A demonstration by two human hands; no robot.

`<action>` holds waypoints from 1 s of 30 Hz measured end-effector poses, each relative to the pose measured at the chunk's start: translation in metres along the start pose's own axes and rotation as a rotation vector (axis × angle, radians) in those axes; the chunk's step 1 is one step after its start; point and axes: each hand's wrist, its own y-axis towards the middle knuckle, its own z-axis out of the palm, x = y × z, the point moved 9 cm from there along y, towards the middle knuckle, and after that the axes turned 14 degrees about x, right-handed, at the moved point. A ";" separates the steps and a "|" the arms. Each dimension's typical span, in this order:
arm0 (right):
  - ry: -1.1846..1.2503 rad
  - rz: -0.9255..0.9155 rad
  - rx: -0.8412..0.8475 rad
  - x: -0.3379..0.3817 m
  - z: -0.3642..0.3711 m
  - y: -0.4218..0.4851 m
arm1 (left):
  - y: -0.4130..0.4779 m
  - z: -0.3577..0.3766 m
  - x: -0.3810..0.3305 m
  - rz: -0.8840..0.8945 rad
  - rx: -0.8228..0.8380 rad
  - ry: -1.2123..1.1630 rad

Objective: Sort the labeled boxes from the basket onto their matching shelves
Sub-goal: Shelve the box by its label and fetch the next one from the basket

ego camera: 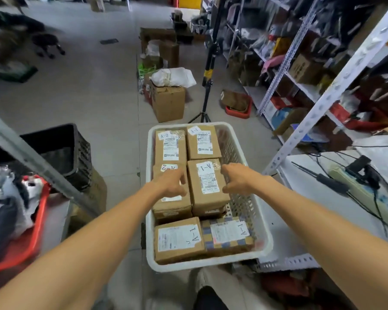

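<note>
A-2 label (169,167) partly under left hand (169,184)

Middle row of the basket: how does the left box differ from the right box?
The middle left box is tagged A-2, the middle right box A-1. The left hand covers much of the left box's top; the right box's top shows whole, beside the right hand. Both are brown cardboard, tags upside down.

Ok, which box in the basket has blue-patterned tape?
The A-1 box at the basket's near right corner; the other five are plain brown.
</note>
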 end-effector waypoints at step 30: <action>0.959 0.201 0.044 -0.153 0.127 0.133 | 0.177 0.115 -0.009 -0.185 0.000 -0.696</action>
